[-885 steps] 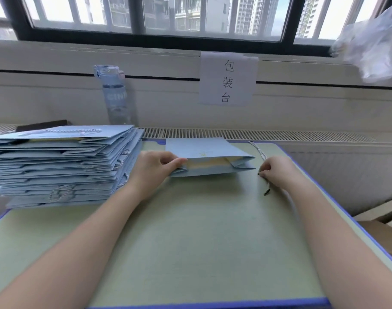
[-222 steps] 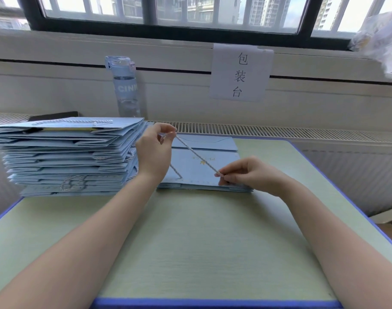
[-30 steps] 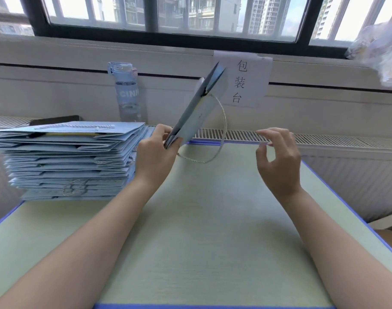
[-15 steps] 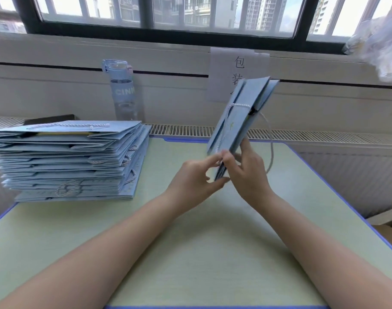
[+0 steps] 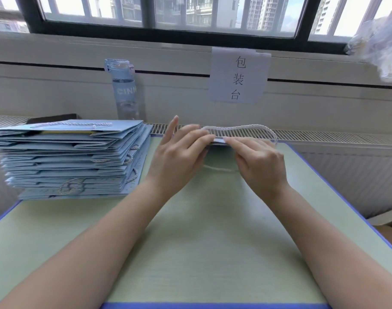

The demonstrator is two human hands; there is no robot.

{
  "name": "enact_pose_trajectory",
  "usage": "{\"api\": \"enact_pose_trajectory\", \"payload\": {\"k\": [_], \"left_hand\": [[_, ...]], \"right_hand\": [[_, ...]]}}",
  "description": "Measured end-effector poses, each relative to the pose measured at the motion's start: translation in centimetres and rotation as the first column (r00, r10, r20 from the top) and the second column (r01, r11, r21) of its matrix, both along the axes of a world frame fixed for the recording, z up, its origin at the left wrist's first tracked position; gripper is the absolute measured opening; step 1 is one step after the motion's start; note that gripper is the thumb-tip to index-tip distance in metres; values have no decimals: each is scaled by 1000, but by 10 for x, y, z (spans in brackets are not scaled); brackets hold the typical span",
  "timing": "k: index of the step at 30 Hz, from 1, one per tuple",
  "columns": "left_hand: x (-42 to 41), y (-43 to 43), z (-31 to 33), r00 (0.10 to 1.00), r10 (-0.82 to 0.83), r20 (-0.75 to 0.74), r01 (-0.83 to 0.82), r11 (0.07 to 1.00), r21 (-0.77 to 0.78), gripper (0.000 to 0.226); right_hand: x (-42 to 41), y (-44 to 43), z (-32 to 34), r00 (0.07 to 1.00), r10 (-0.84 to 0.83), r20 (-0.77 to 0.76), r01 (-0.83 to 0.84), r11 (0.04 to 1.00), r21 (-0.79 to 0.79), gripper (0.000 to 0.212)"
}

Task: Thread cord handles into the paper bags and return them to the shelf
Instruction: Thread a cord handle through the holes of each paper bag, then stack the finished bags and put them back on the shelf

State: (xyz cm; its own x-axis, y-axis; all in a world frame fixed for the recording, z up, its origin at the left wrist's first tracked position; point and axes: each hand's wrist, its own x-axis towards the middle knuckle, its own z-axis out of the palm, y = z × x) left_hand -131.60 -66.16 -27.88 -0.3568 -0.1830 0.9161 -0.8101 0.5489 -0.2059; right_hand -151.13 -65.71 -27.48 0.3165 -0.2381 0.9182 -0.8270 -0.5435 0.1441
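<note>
Head view: above the tabletop (image 5: 213,241), beside the stack of bags (image 5: 68,157), a flat paper bag (image 5: 218,142) is held edge-on, pinched by the right hand (image 5: 259,161). The left hand (image 5: 179,152) lies across it, but its grip cannot be told. The loose cord handle (image 5: 246,126) could be snagged and pulled out.

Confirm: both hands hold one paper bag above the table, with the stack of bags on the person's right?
No: the head view shows the stack of bags on the person's left. The left hand and right hand do hold one paper bag above the table.
</note>
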Motion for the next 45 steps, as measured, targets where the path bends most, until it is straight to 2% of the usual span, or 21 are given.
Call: {"api": "enact_pose_trajectory", "payload": {"k": [3,5,7,10,13,16,20,22,25,27,30,33,35,36,38,40,41,43,45], "left_hand": [[6,-6,-7,1000,-3,-13,5,989,150,10],[10,-8,-9,1000,1,-27,7,961,276,14],[10,-6,-9,998,4,-55,14,944,330,21],[8,-2,-7,993,2,-121,33,957,290,26],[12,1,-2,977,30,-211,22,971,239,19],[17,1,3,955,39,-293,13,985,174,13],[15,3,8,947,-92,-309,136,983,125,16],[14,5,9,935,-157,-319,208,969,132,17],[14,7,13,882,-263,-391,338,932,134,17],[13,9,15,862,-276,-426,361,923,133,15],[9,11,14,848,-277,-452,375,916,144,12],[9,9,12,865,-292,-409,386,907,168,15],[14,5,10,897,-298,-325,377,901,215,16],[18,2,9,920,-294,-260,358,900,250,16],[26,-1,8,963,-257,-76,268,904,332,18],[30,-2,6,973,-209,102,147,891,429,28],[31,0,6,971,-191,144,91,852,515,37],[29,2,4,983,-156,99,48,731,681,53],[23,1,-1,992,-128,-20,105,706,701,58]], "right_hand": [[-5,-5,-2,995,55,-78,-53,998,32,31],[-5,-5,-3,993,65,-99,-59,996,62,30],[-6,-5,-3,993,65,-93,-60,996,61,26],[-10,-9,-4,997,-5,-74,9,999,42,21],[-16,-11,-3,993,-113,27,110,990,85,31],[-20,-8,0,970,-48,238,14,990,142,38],[-22,-5,6,861,29,508,-132,977,168,42],[-25,-6,7,850,19,527,-171,956,240,42],[-32,-10,2,864,-84,496,-148,899,411,19],[-37,-12,0,813,-185,553,-178,824,538,13],[-40,-15,0,731,-286,619,-219,762,610,20],[-40,-16,-2,782,-265,564,-125,820,558,5],[-45,-17,-5,864,-170,475,-142,822,551,15],[-50,-17,-6,904,-137,404,-146,791,595,21],[-62,-18,-7,947,-125,297,-146,655,741,37],[-73,-18,-7,939,-185,290,-151,535,831,51],[-76,-19,-7,928,-221,299,-144,528,837,56],[-75,-18,-5,904,-254,345,-154,559,815,53],[-63,-14,-2,887,-218,407,-218,581,785,38]]}}
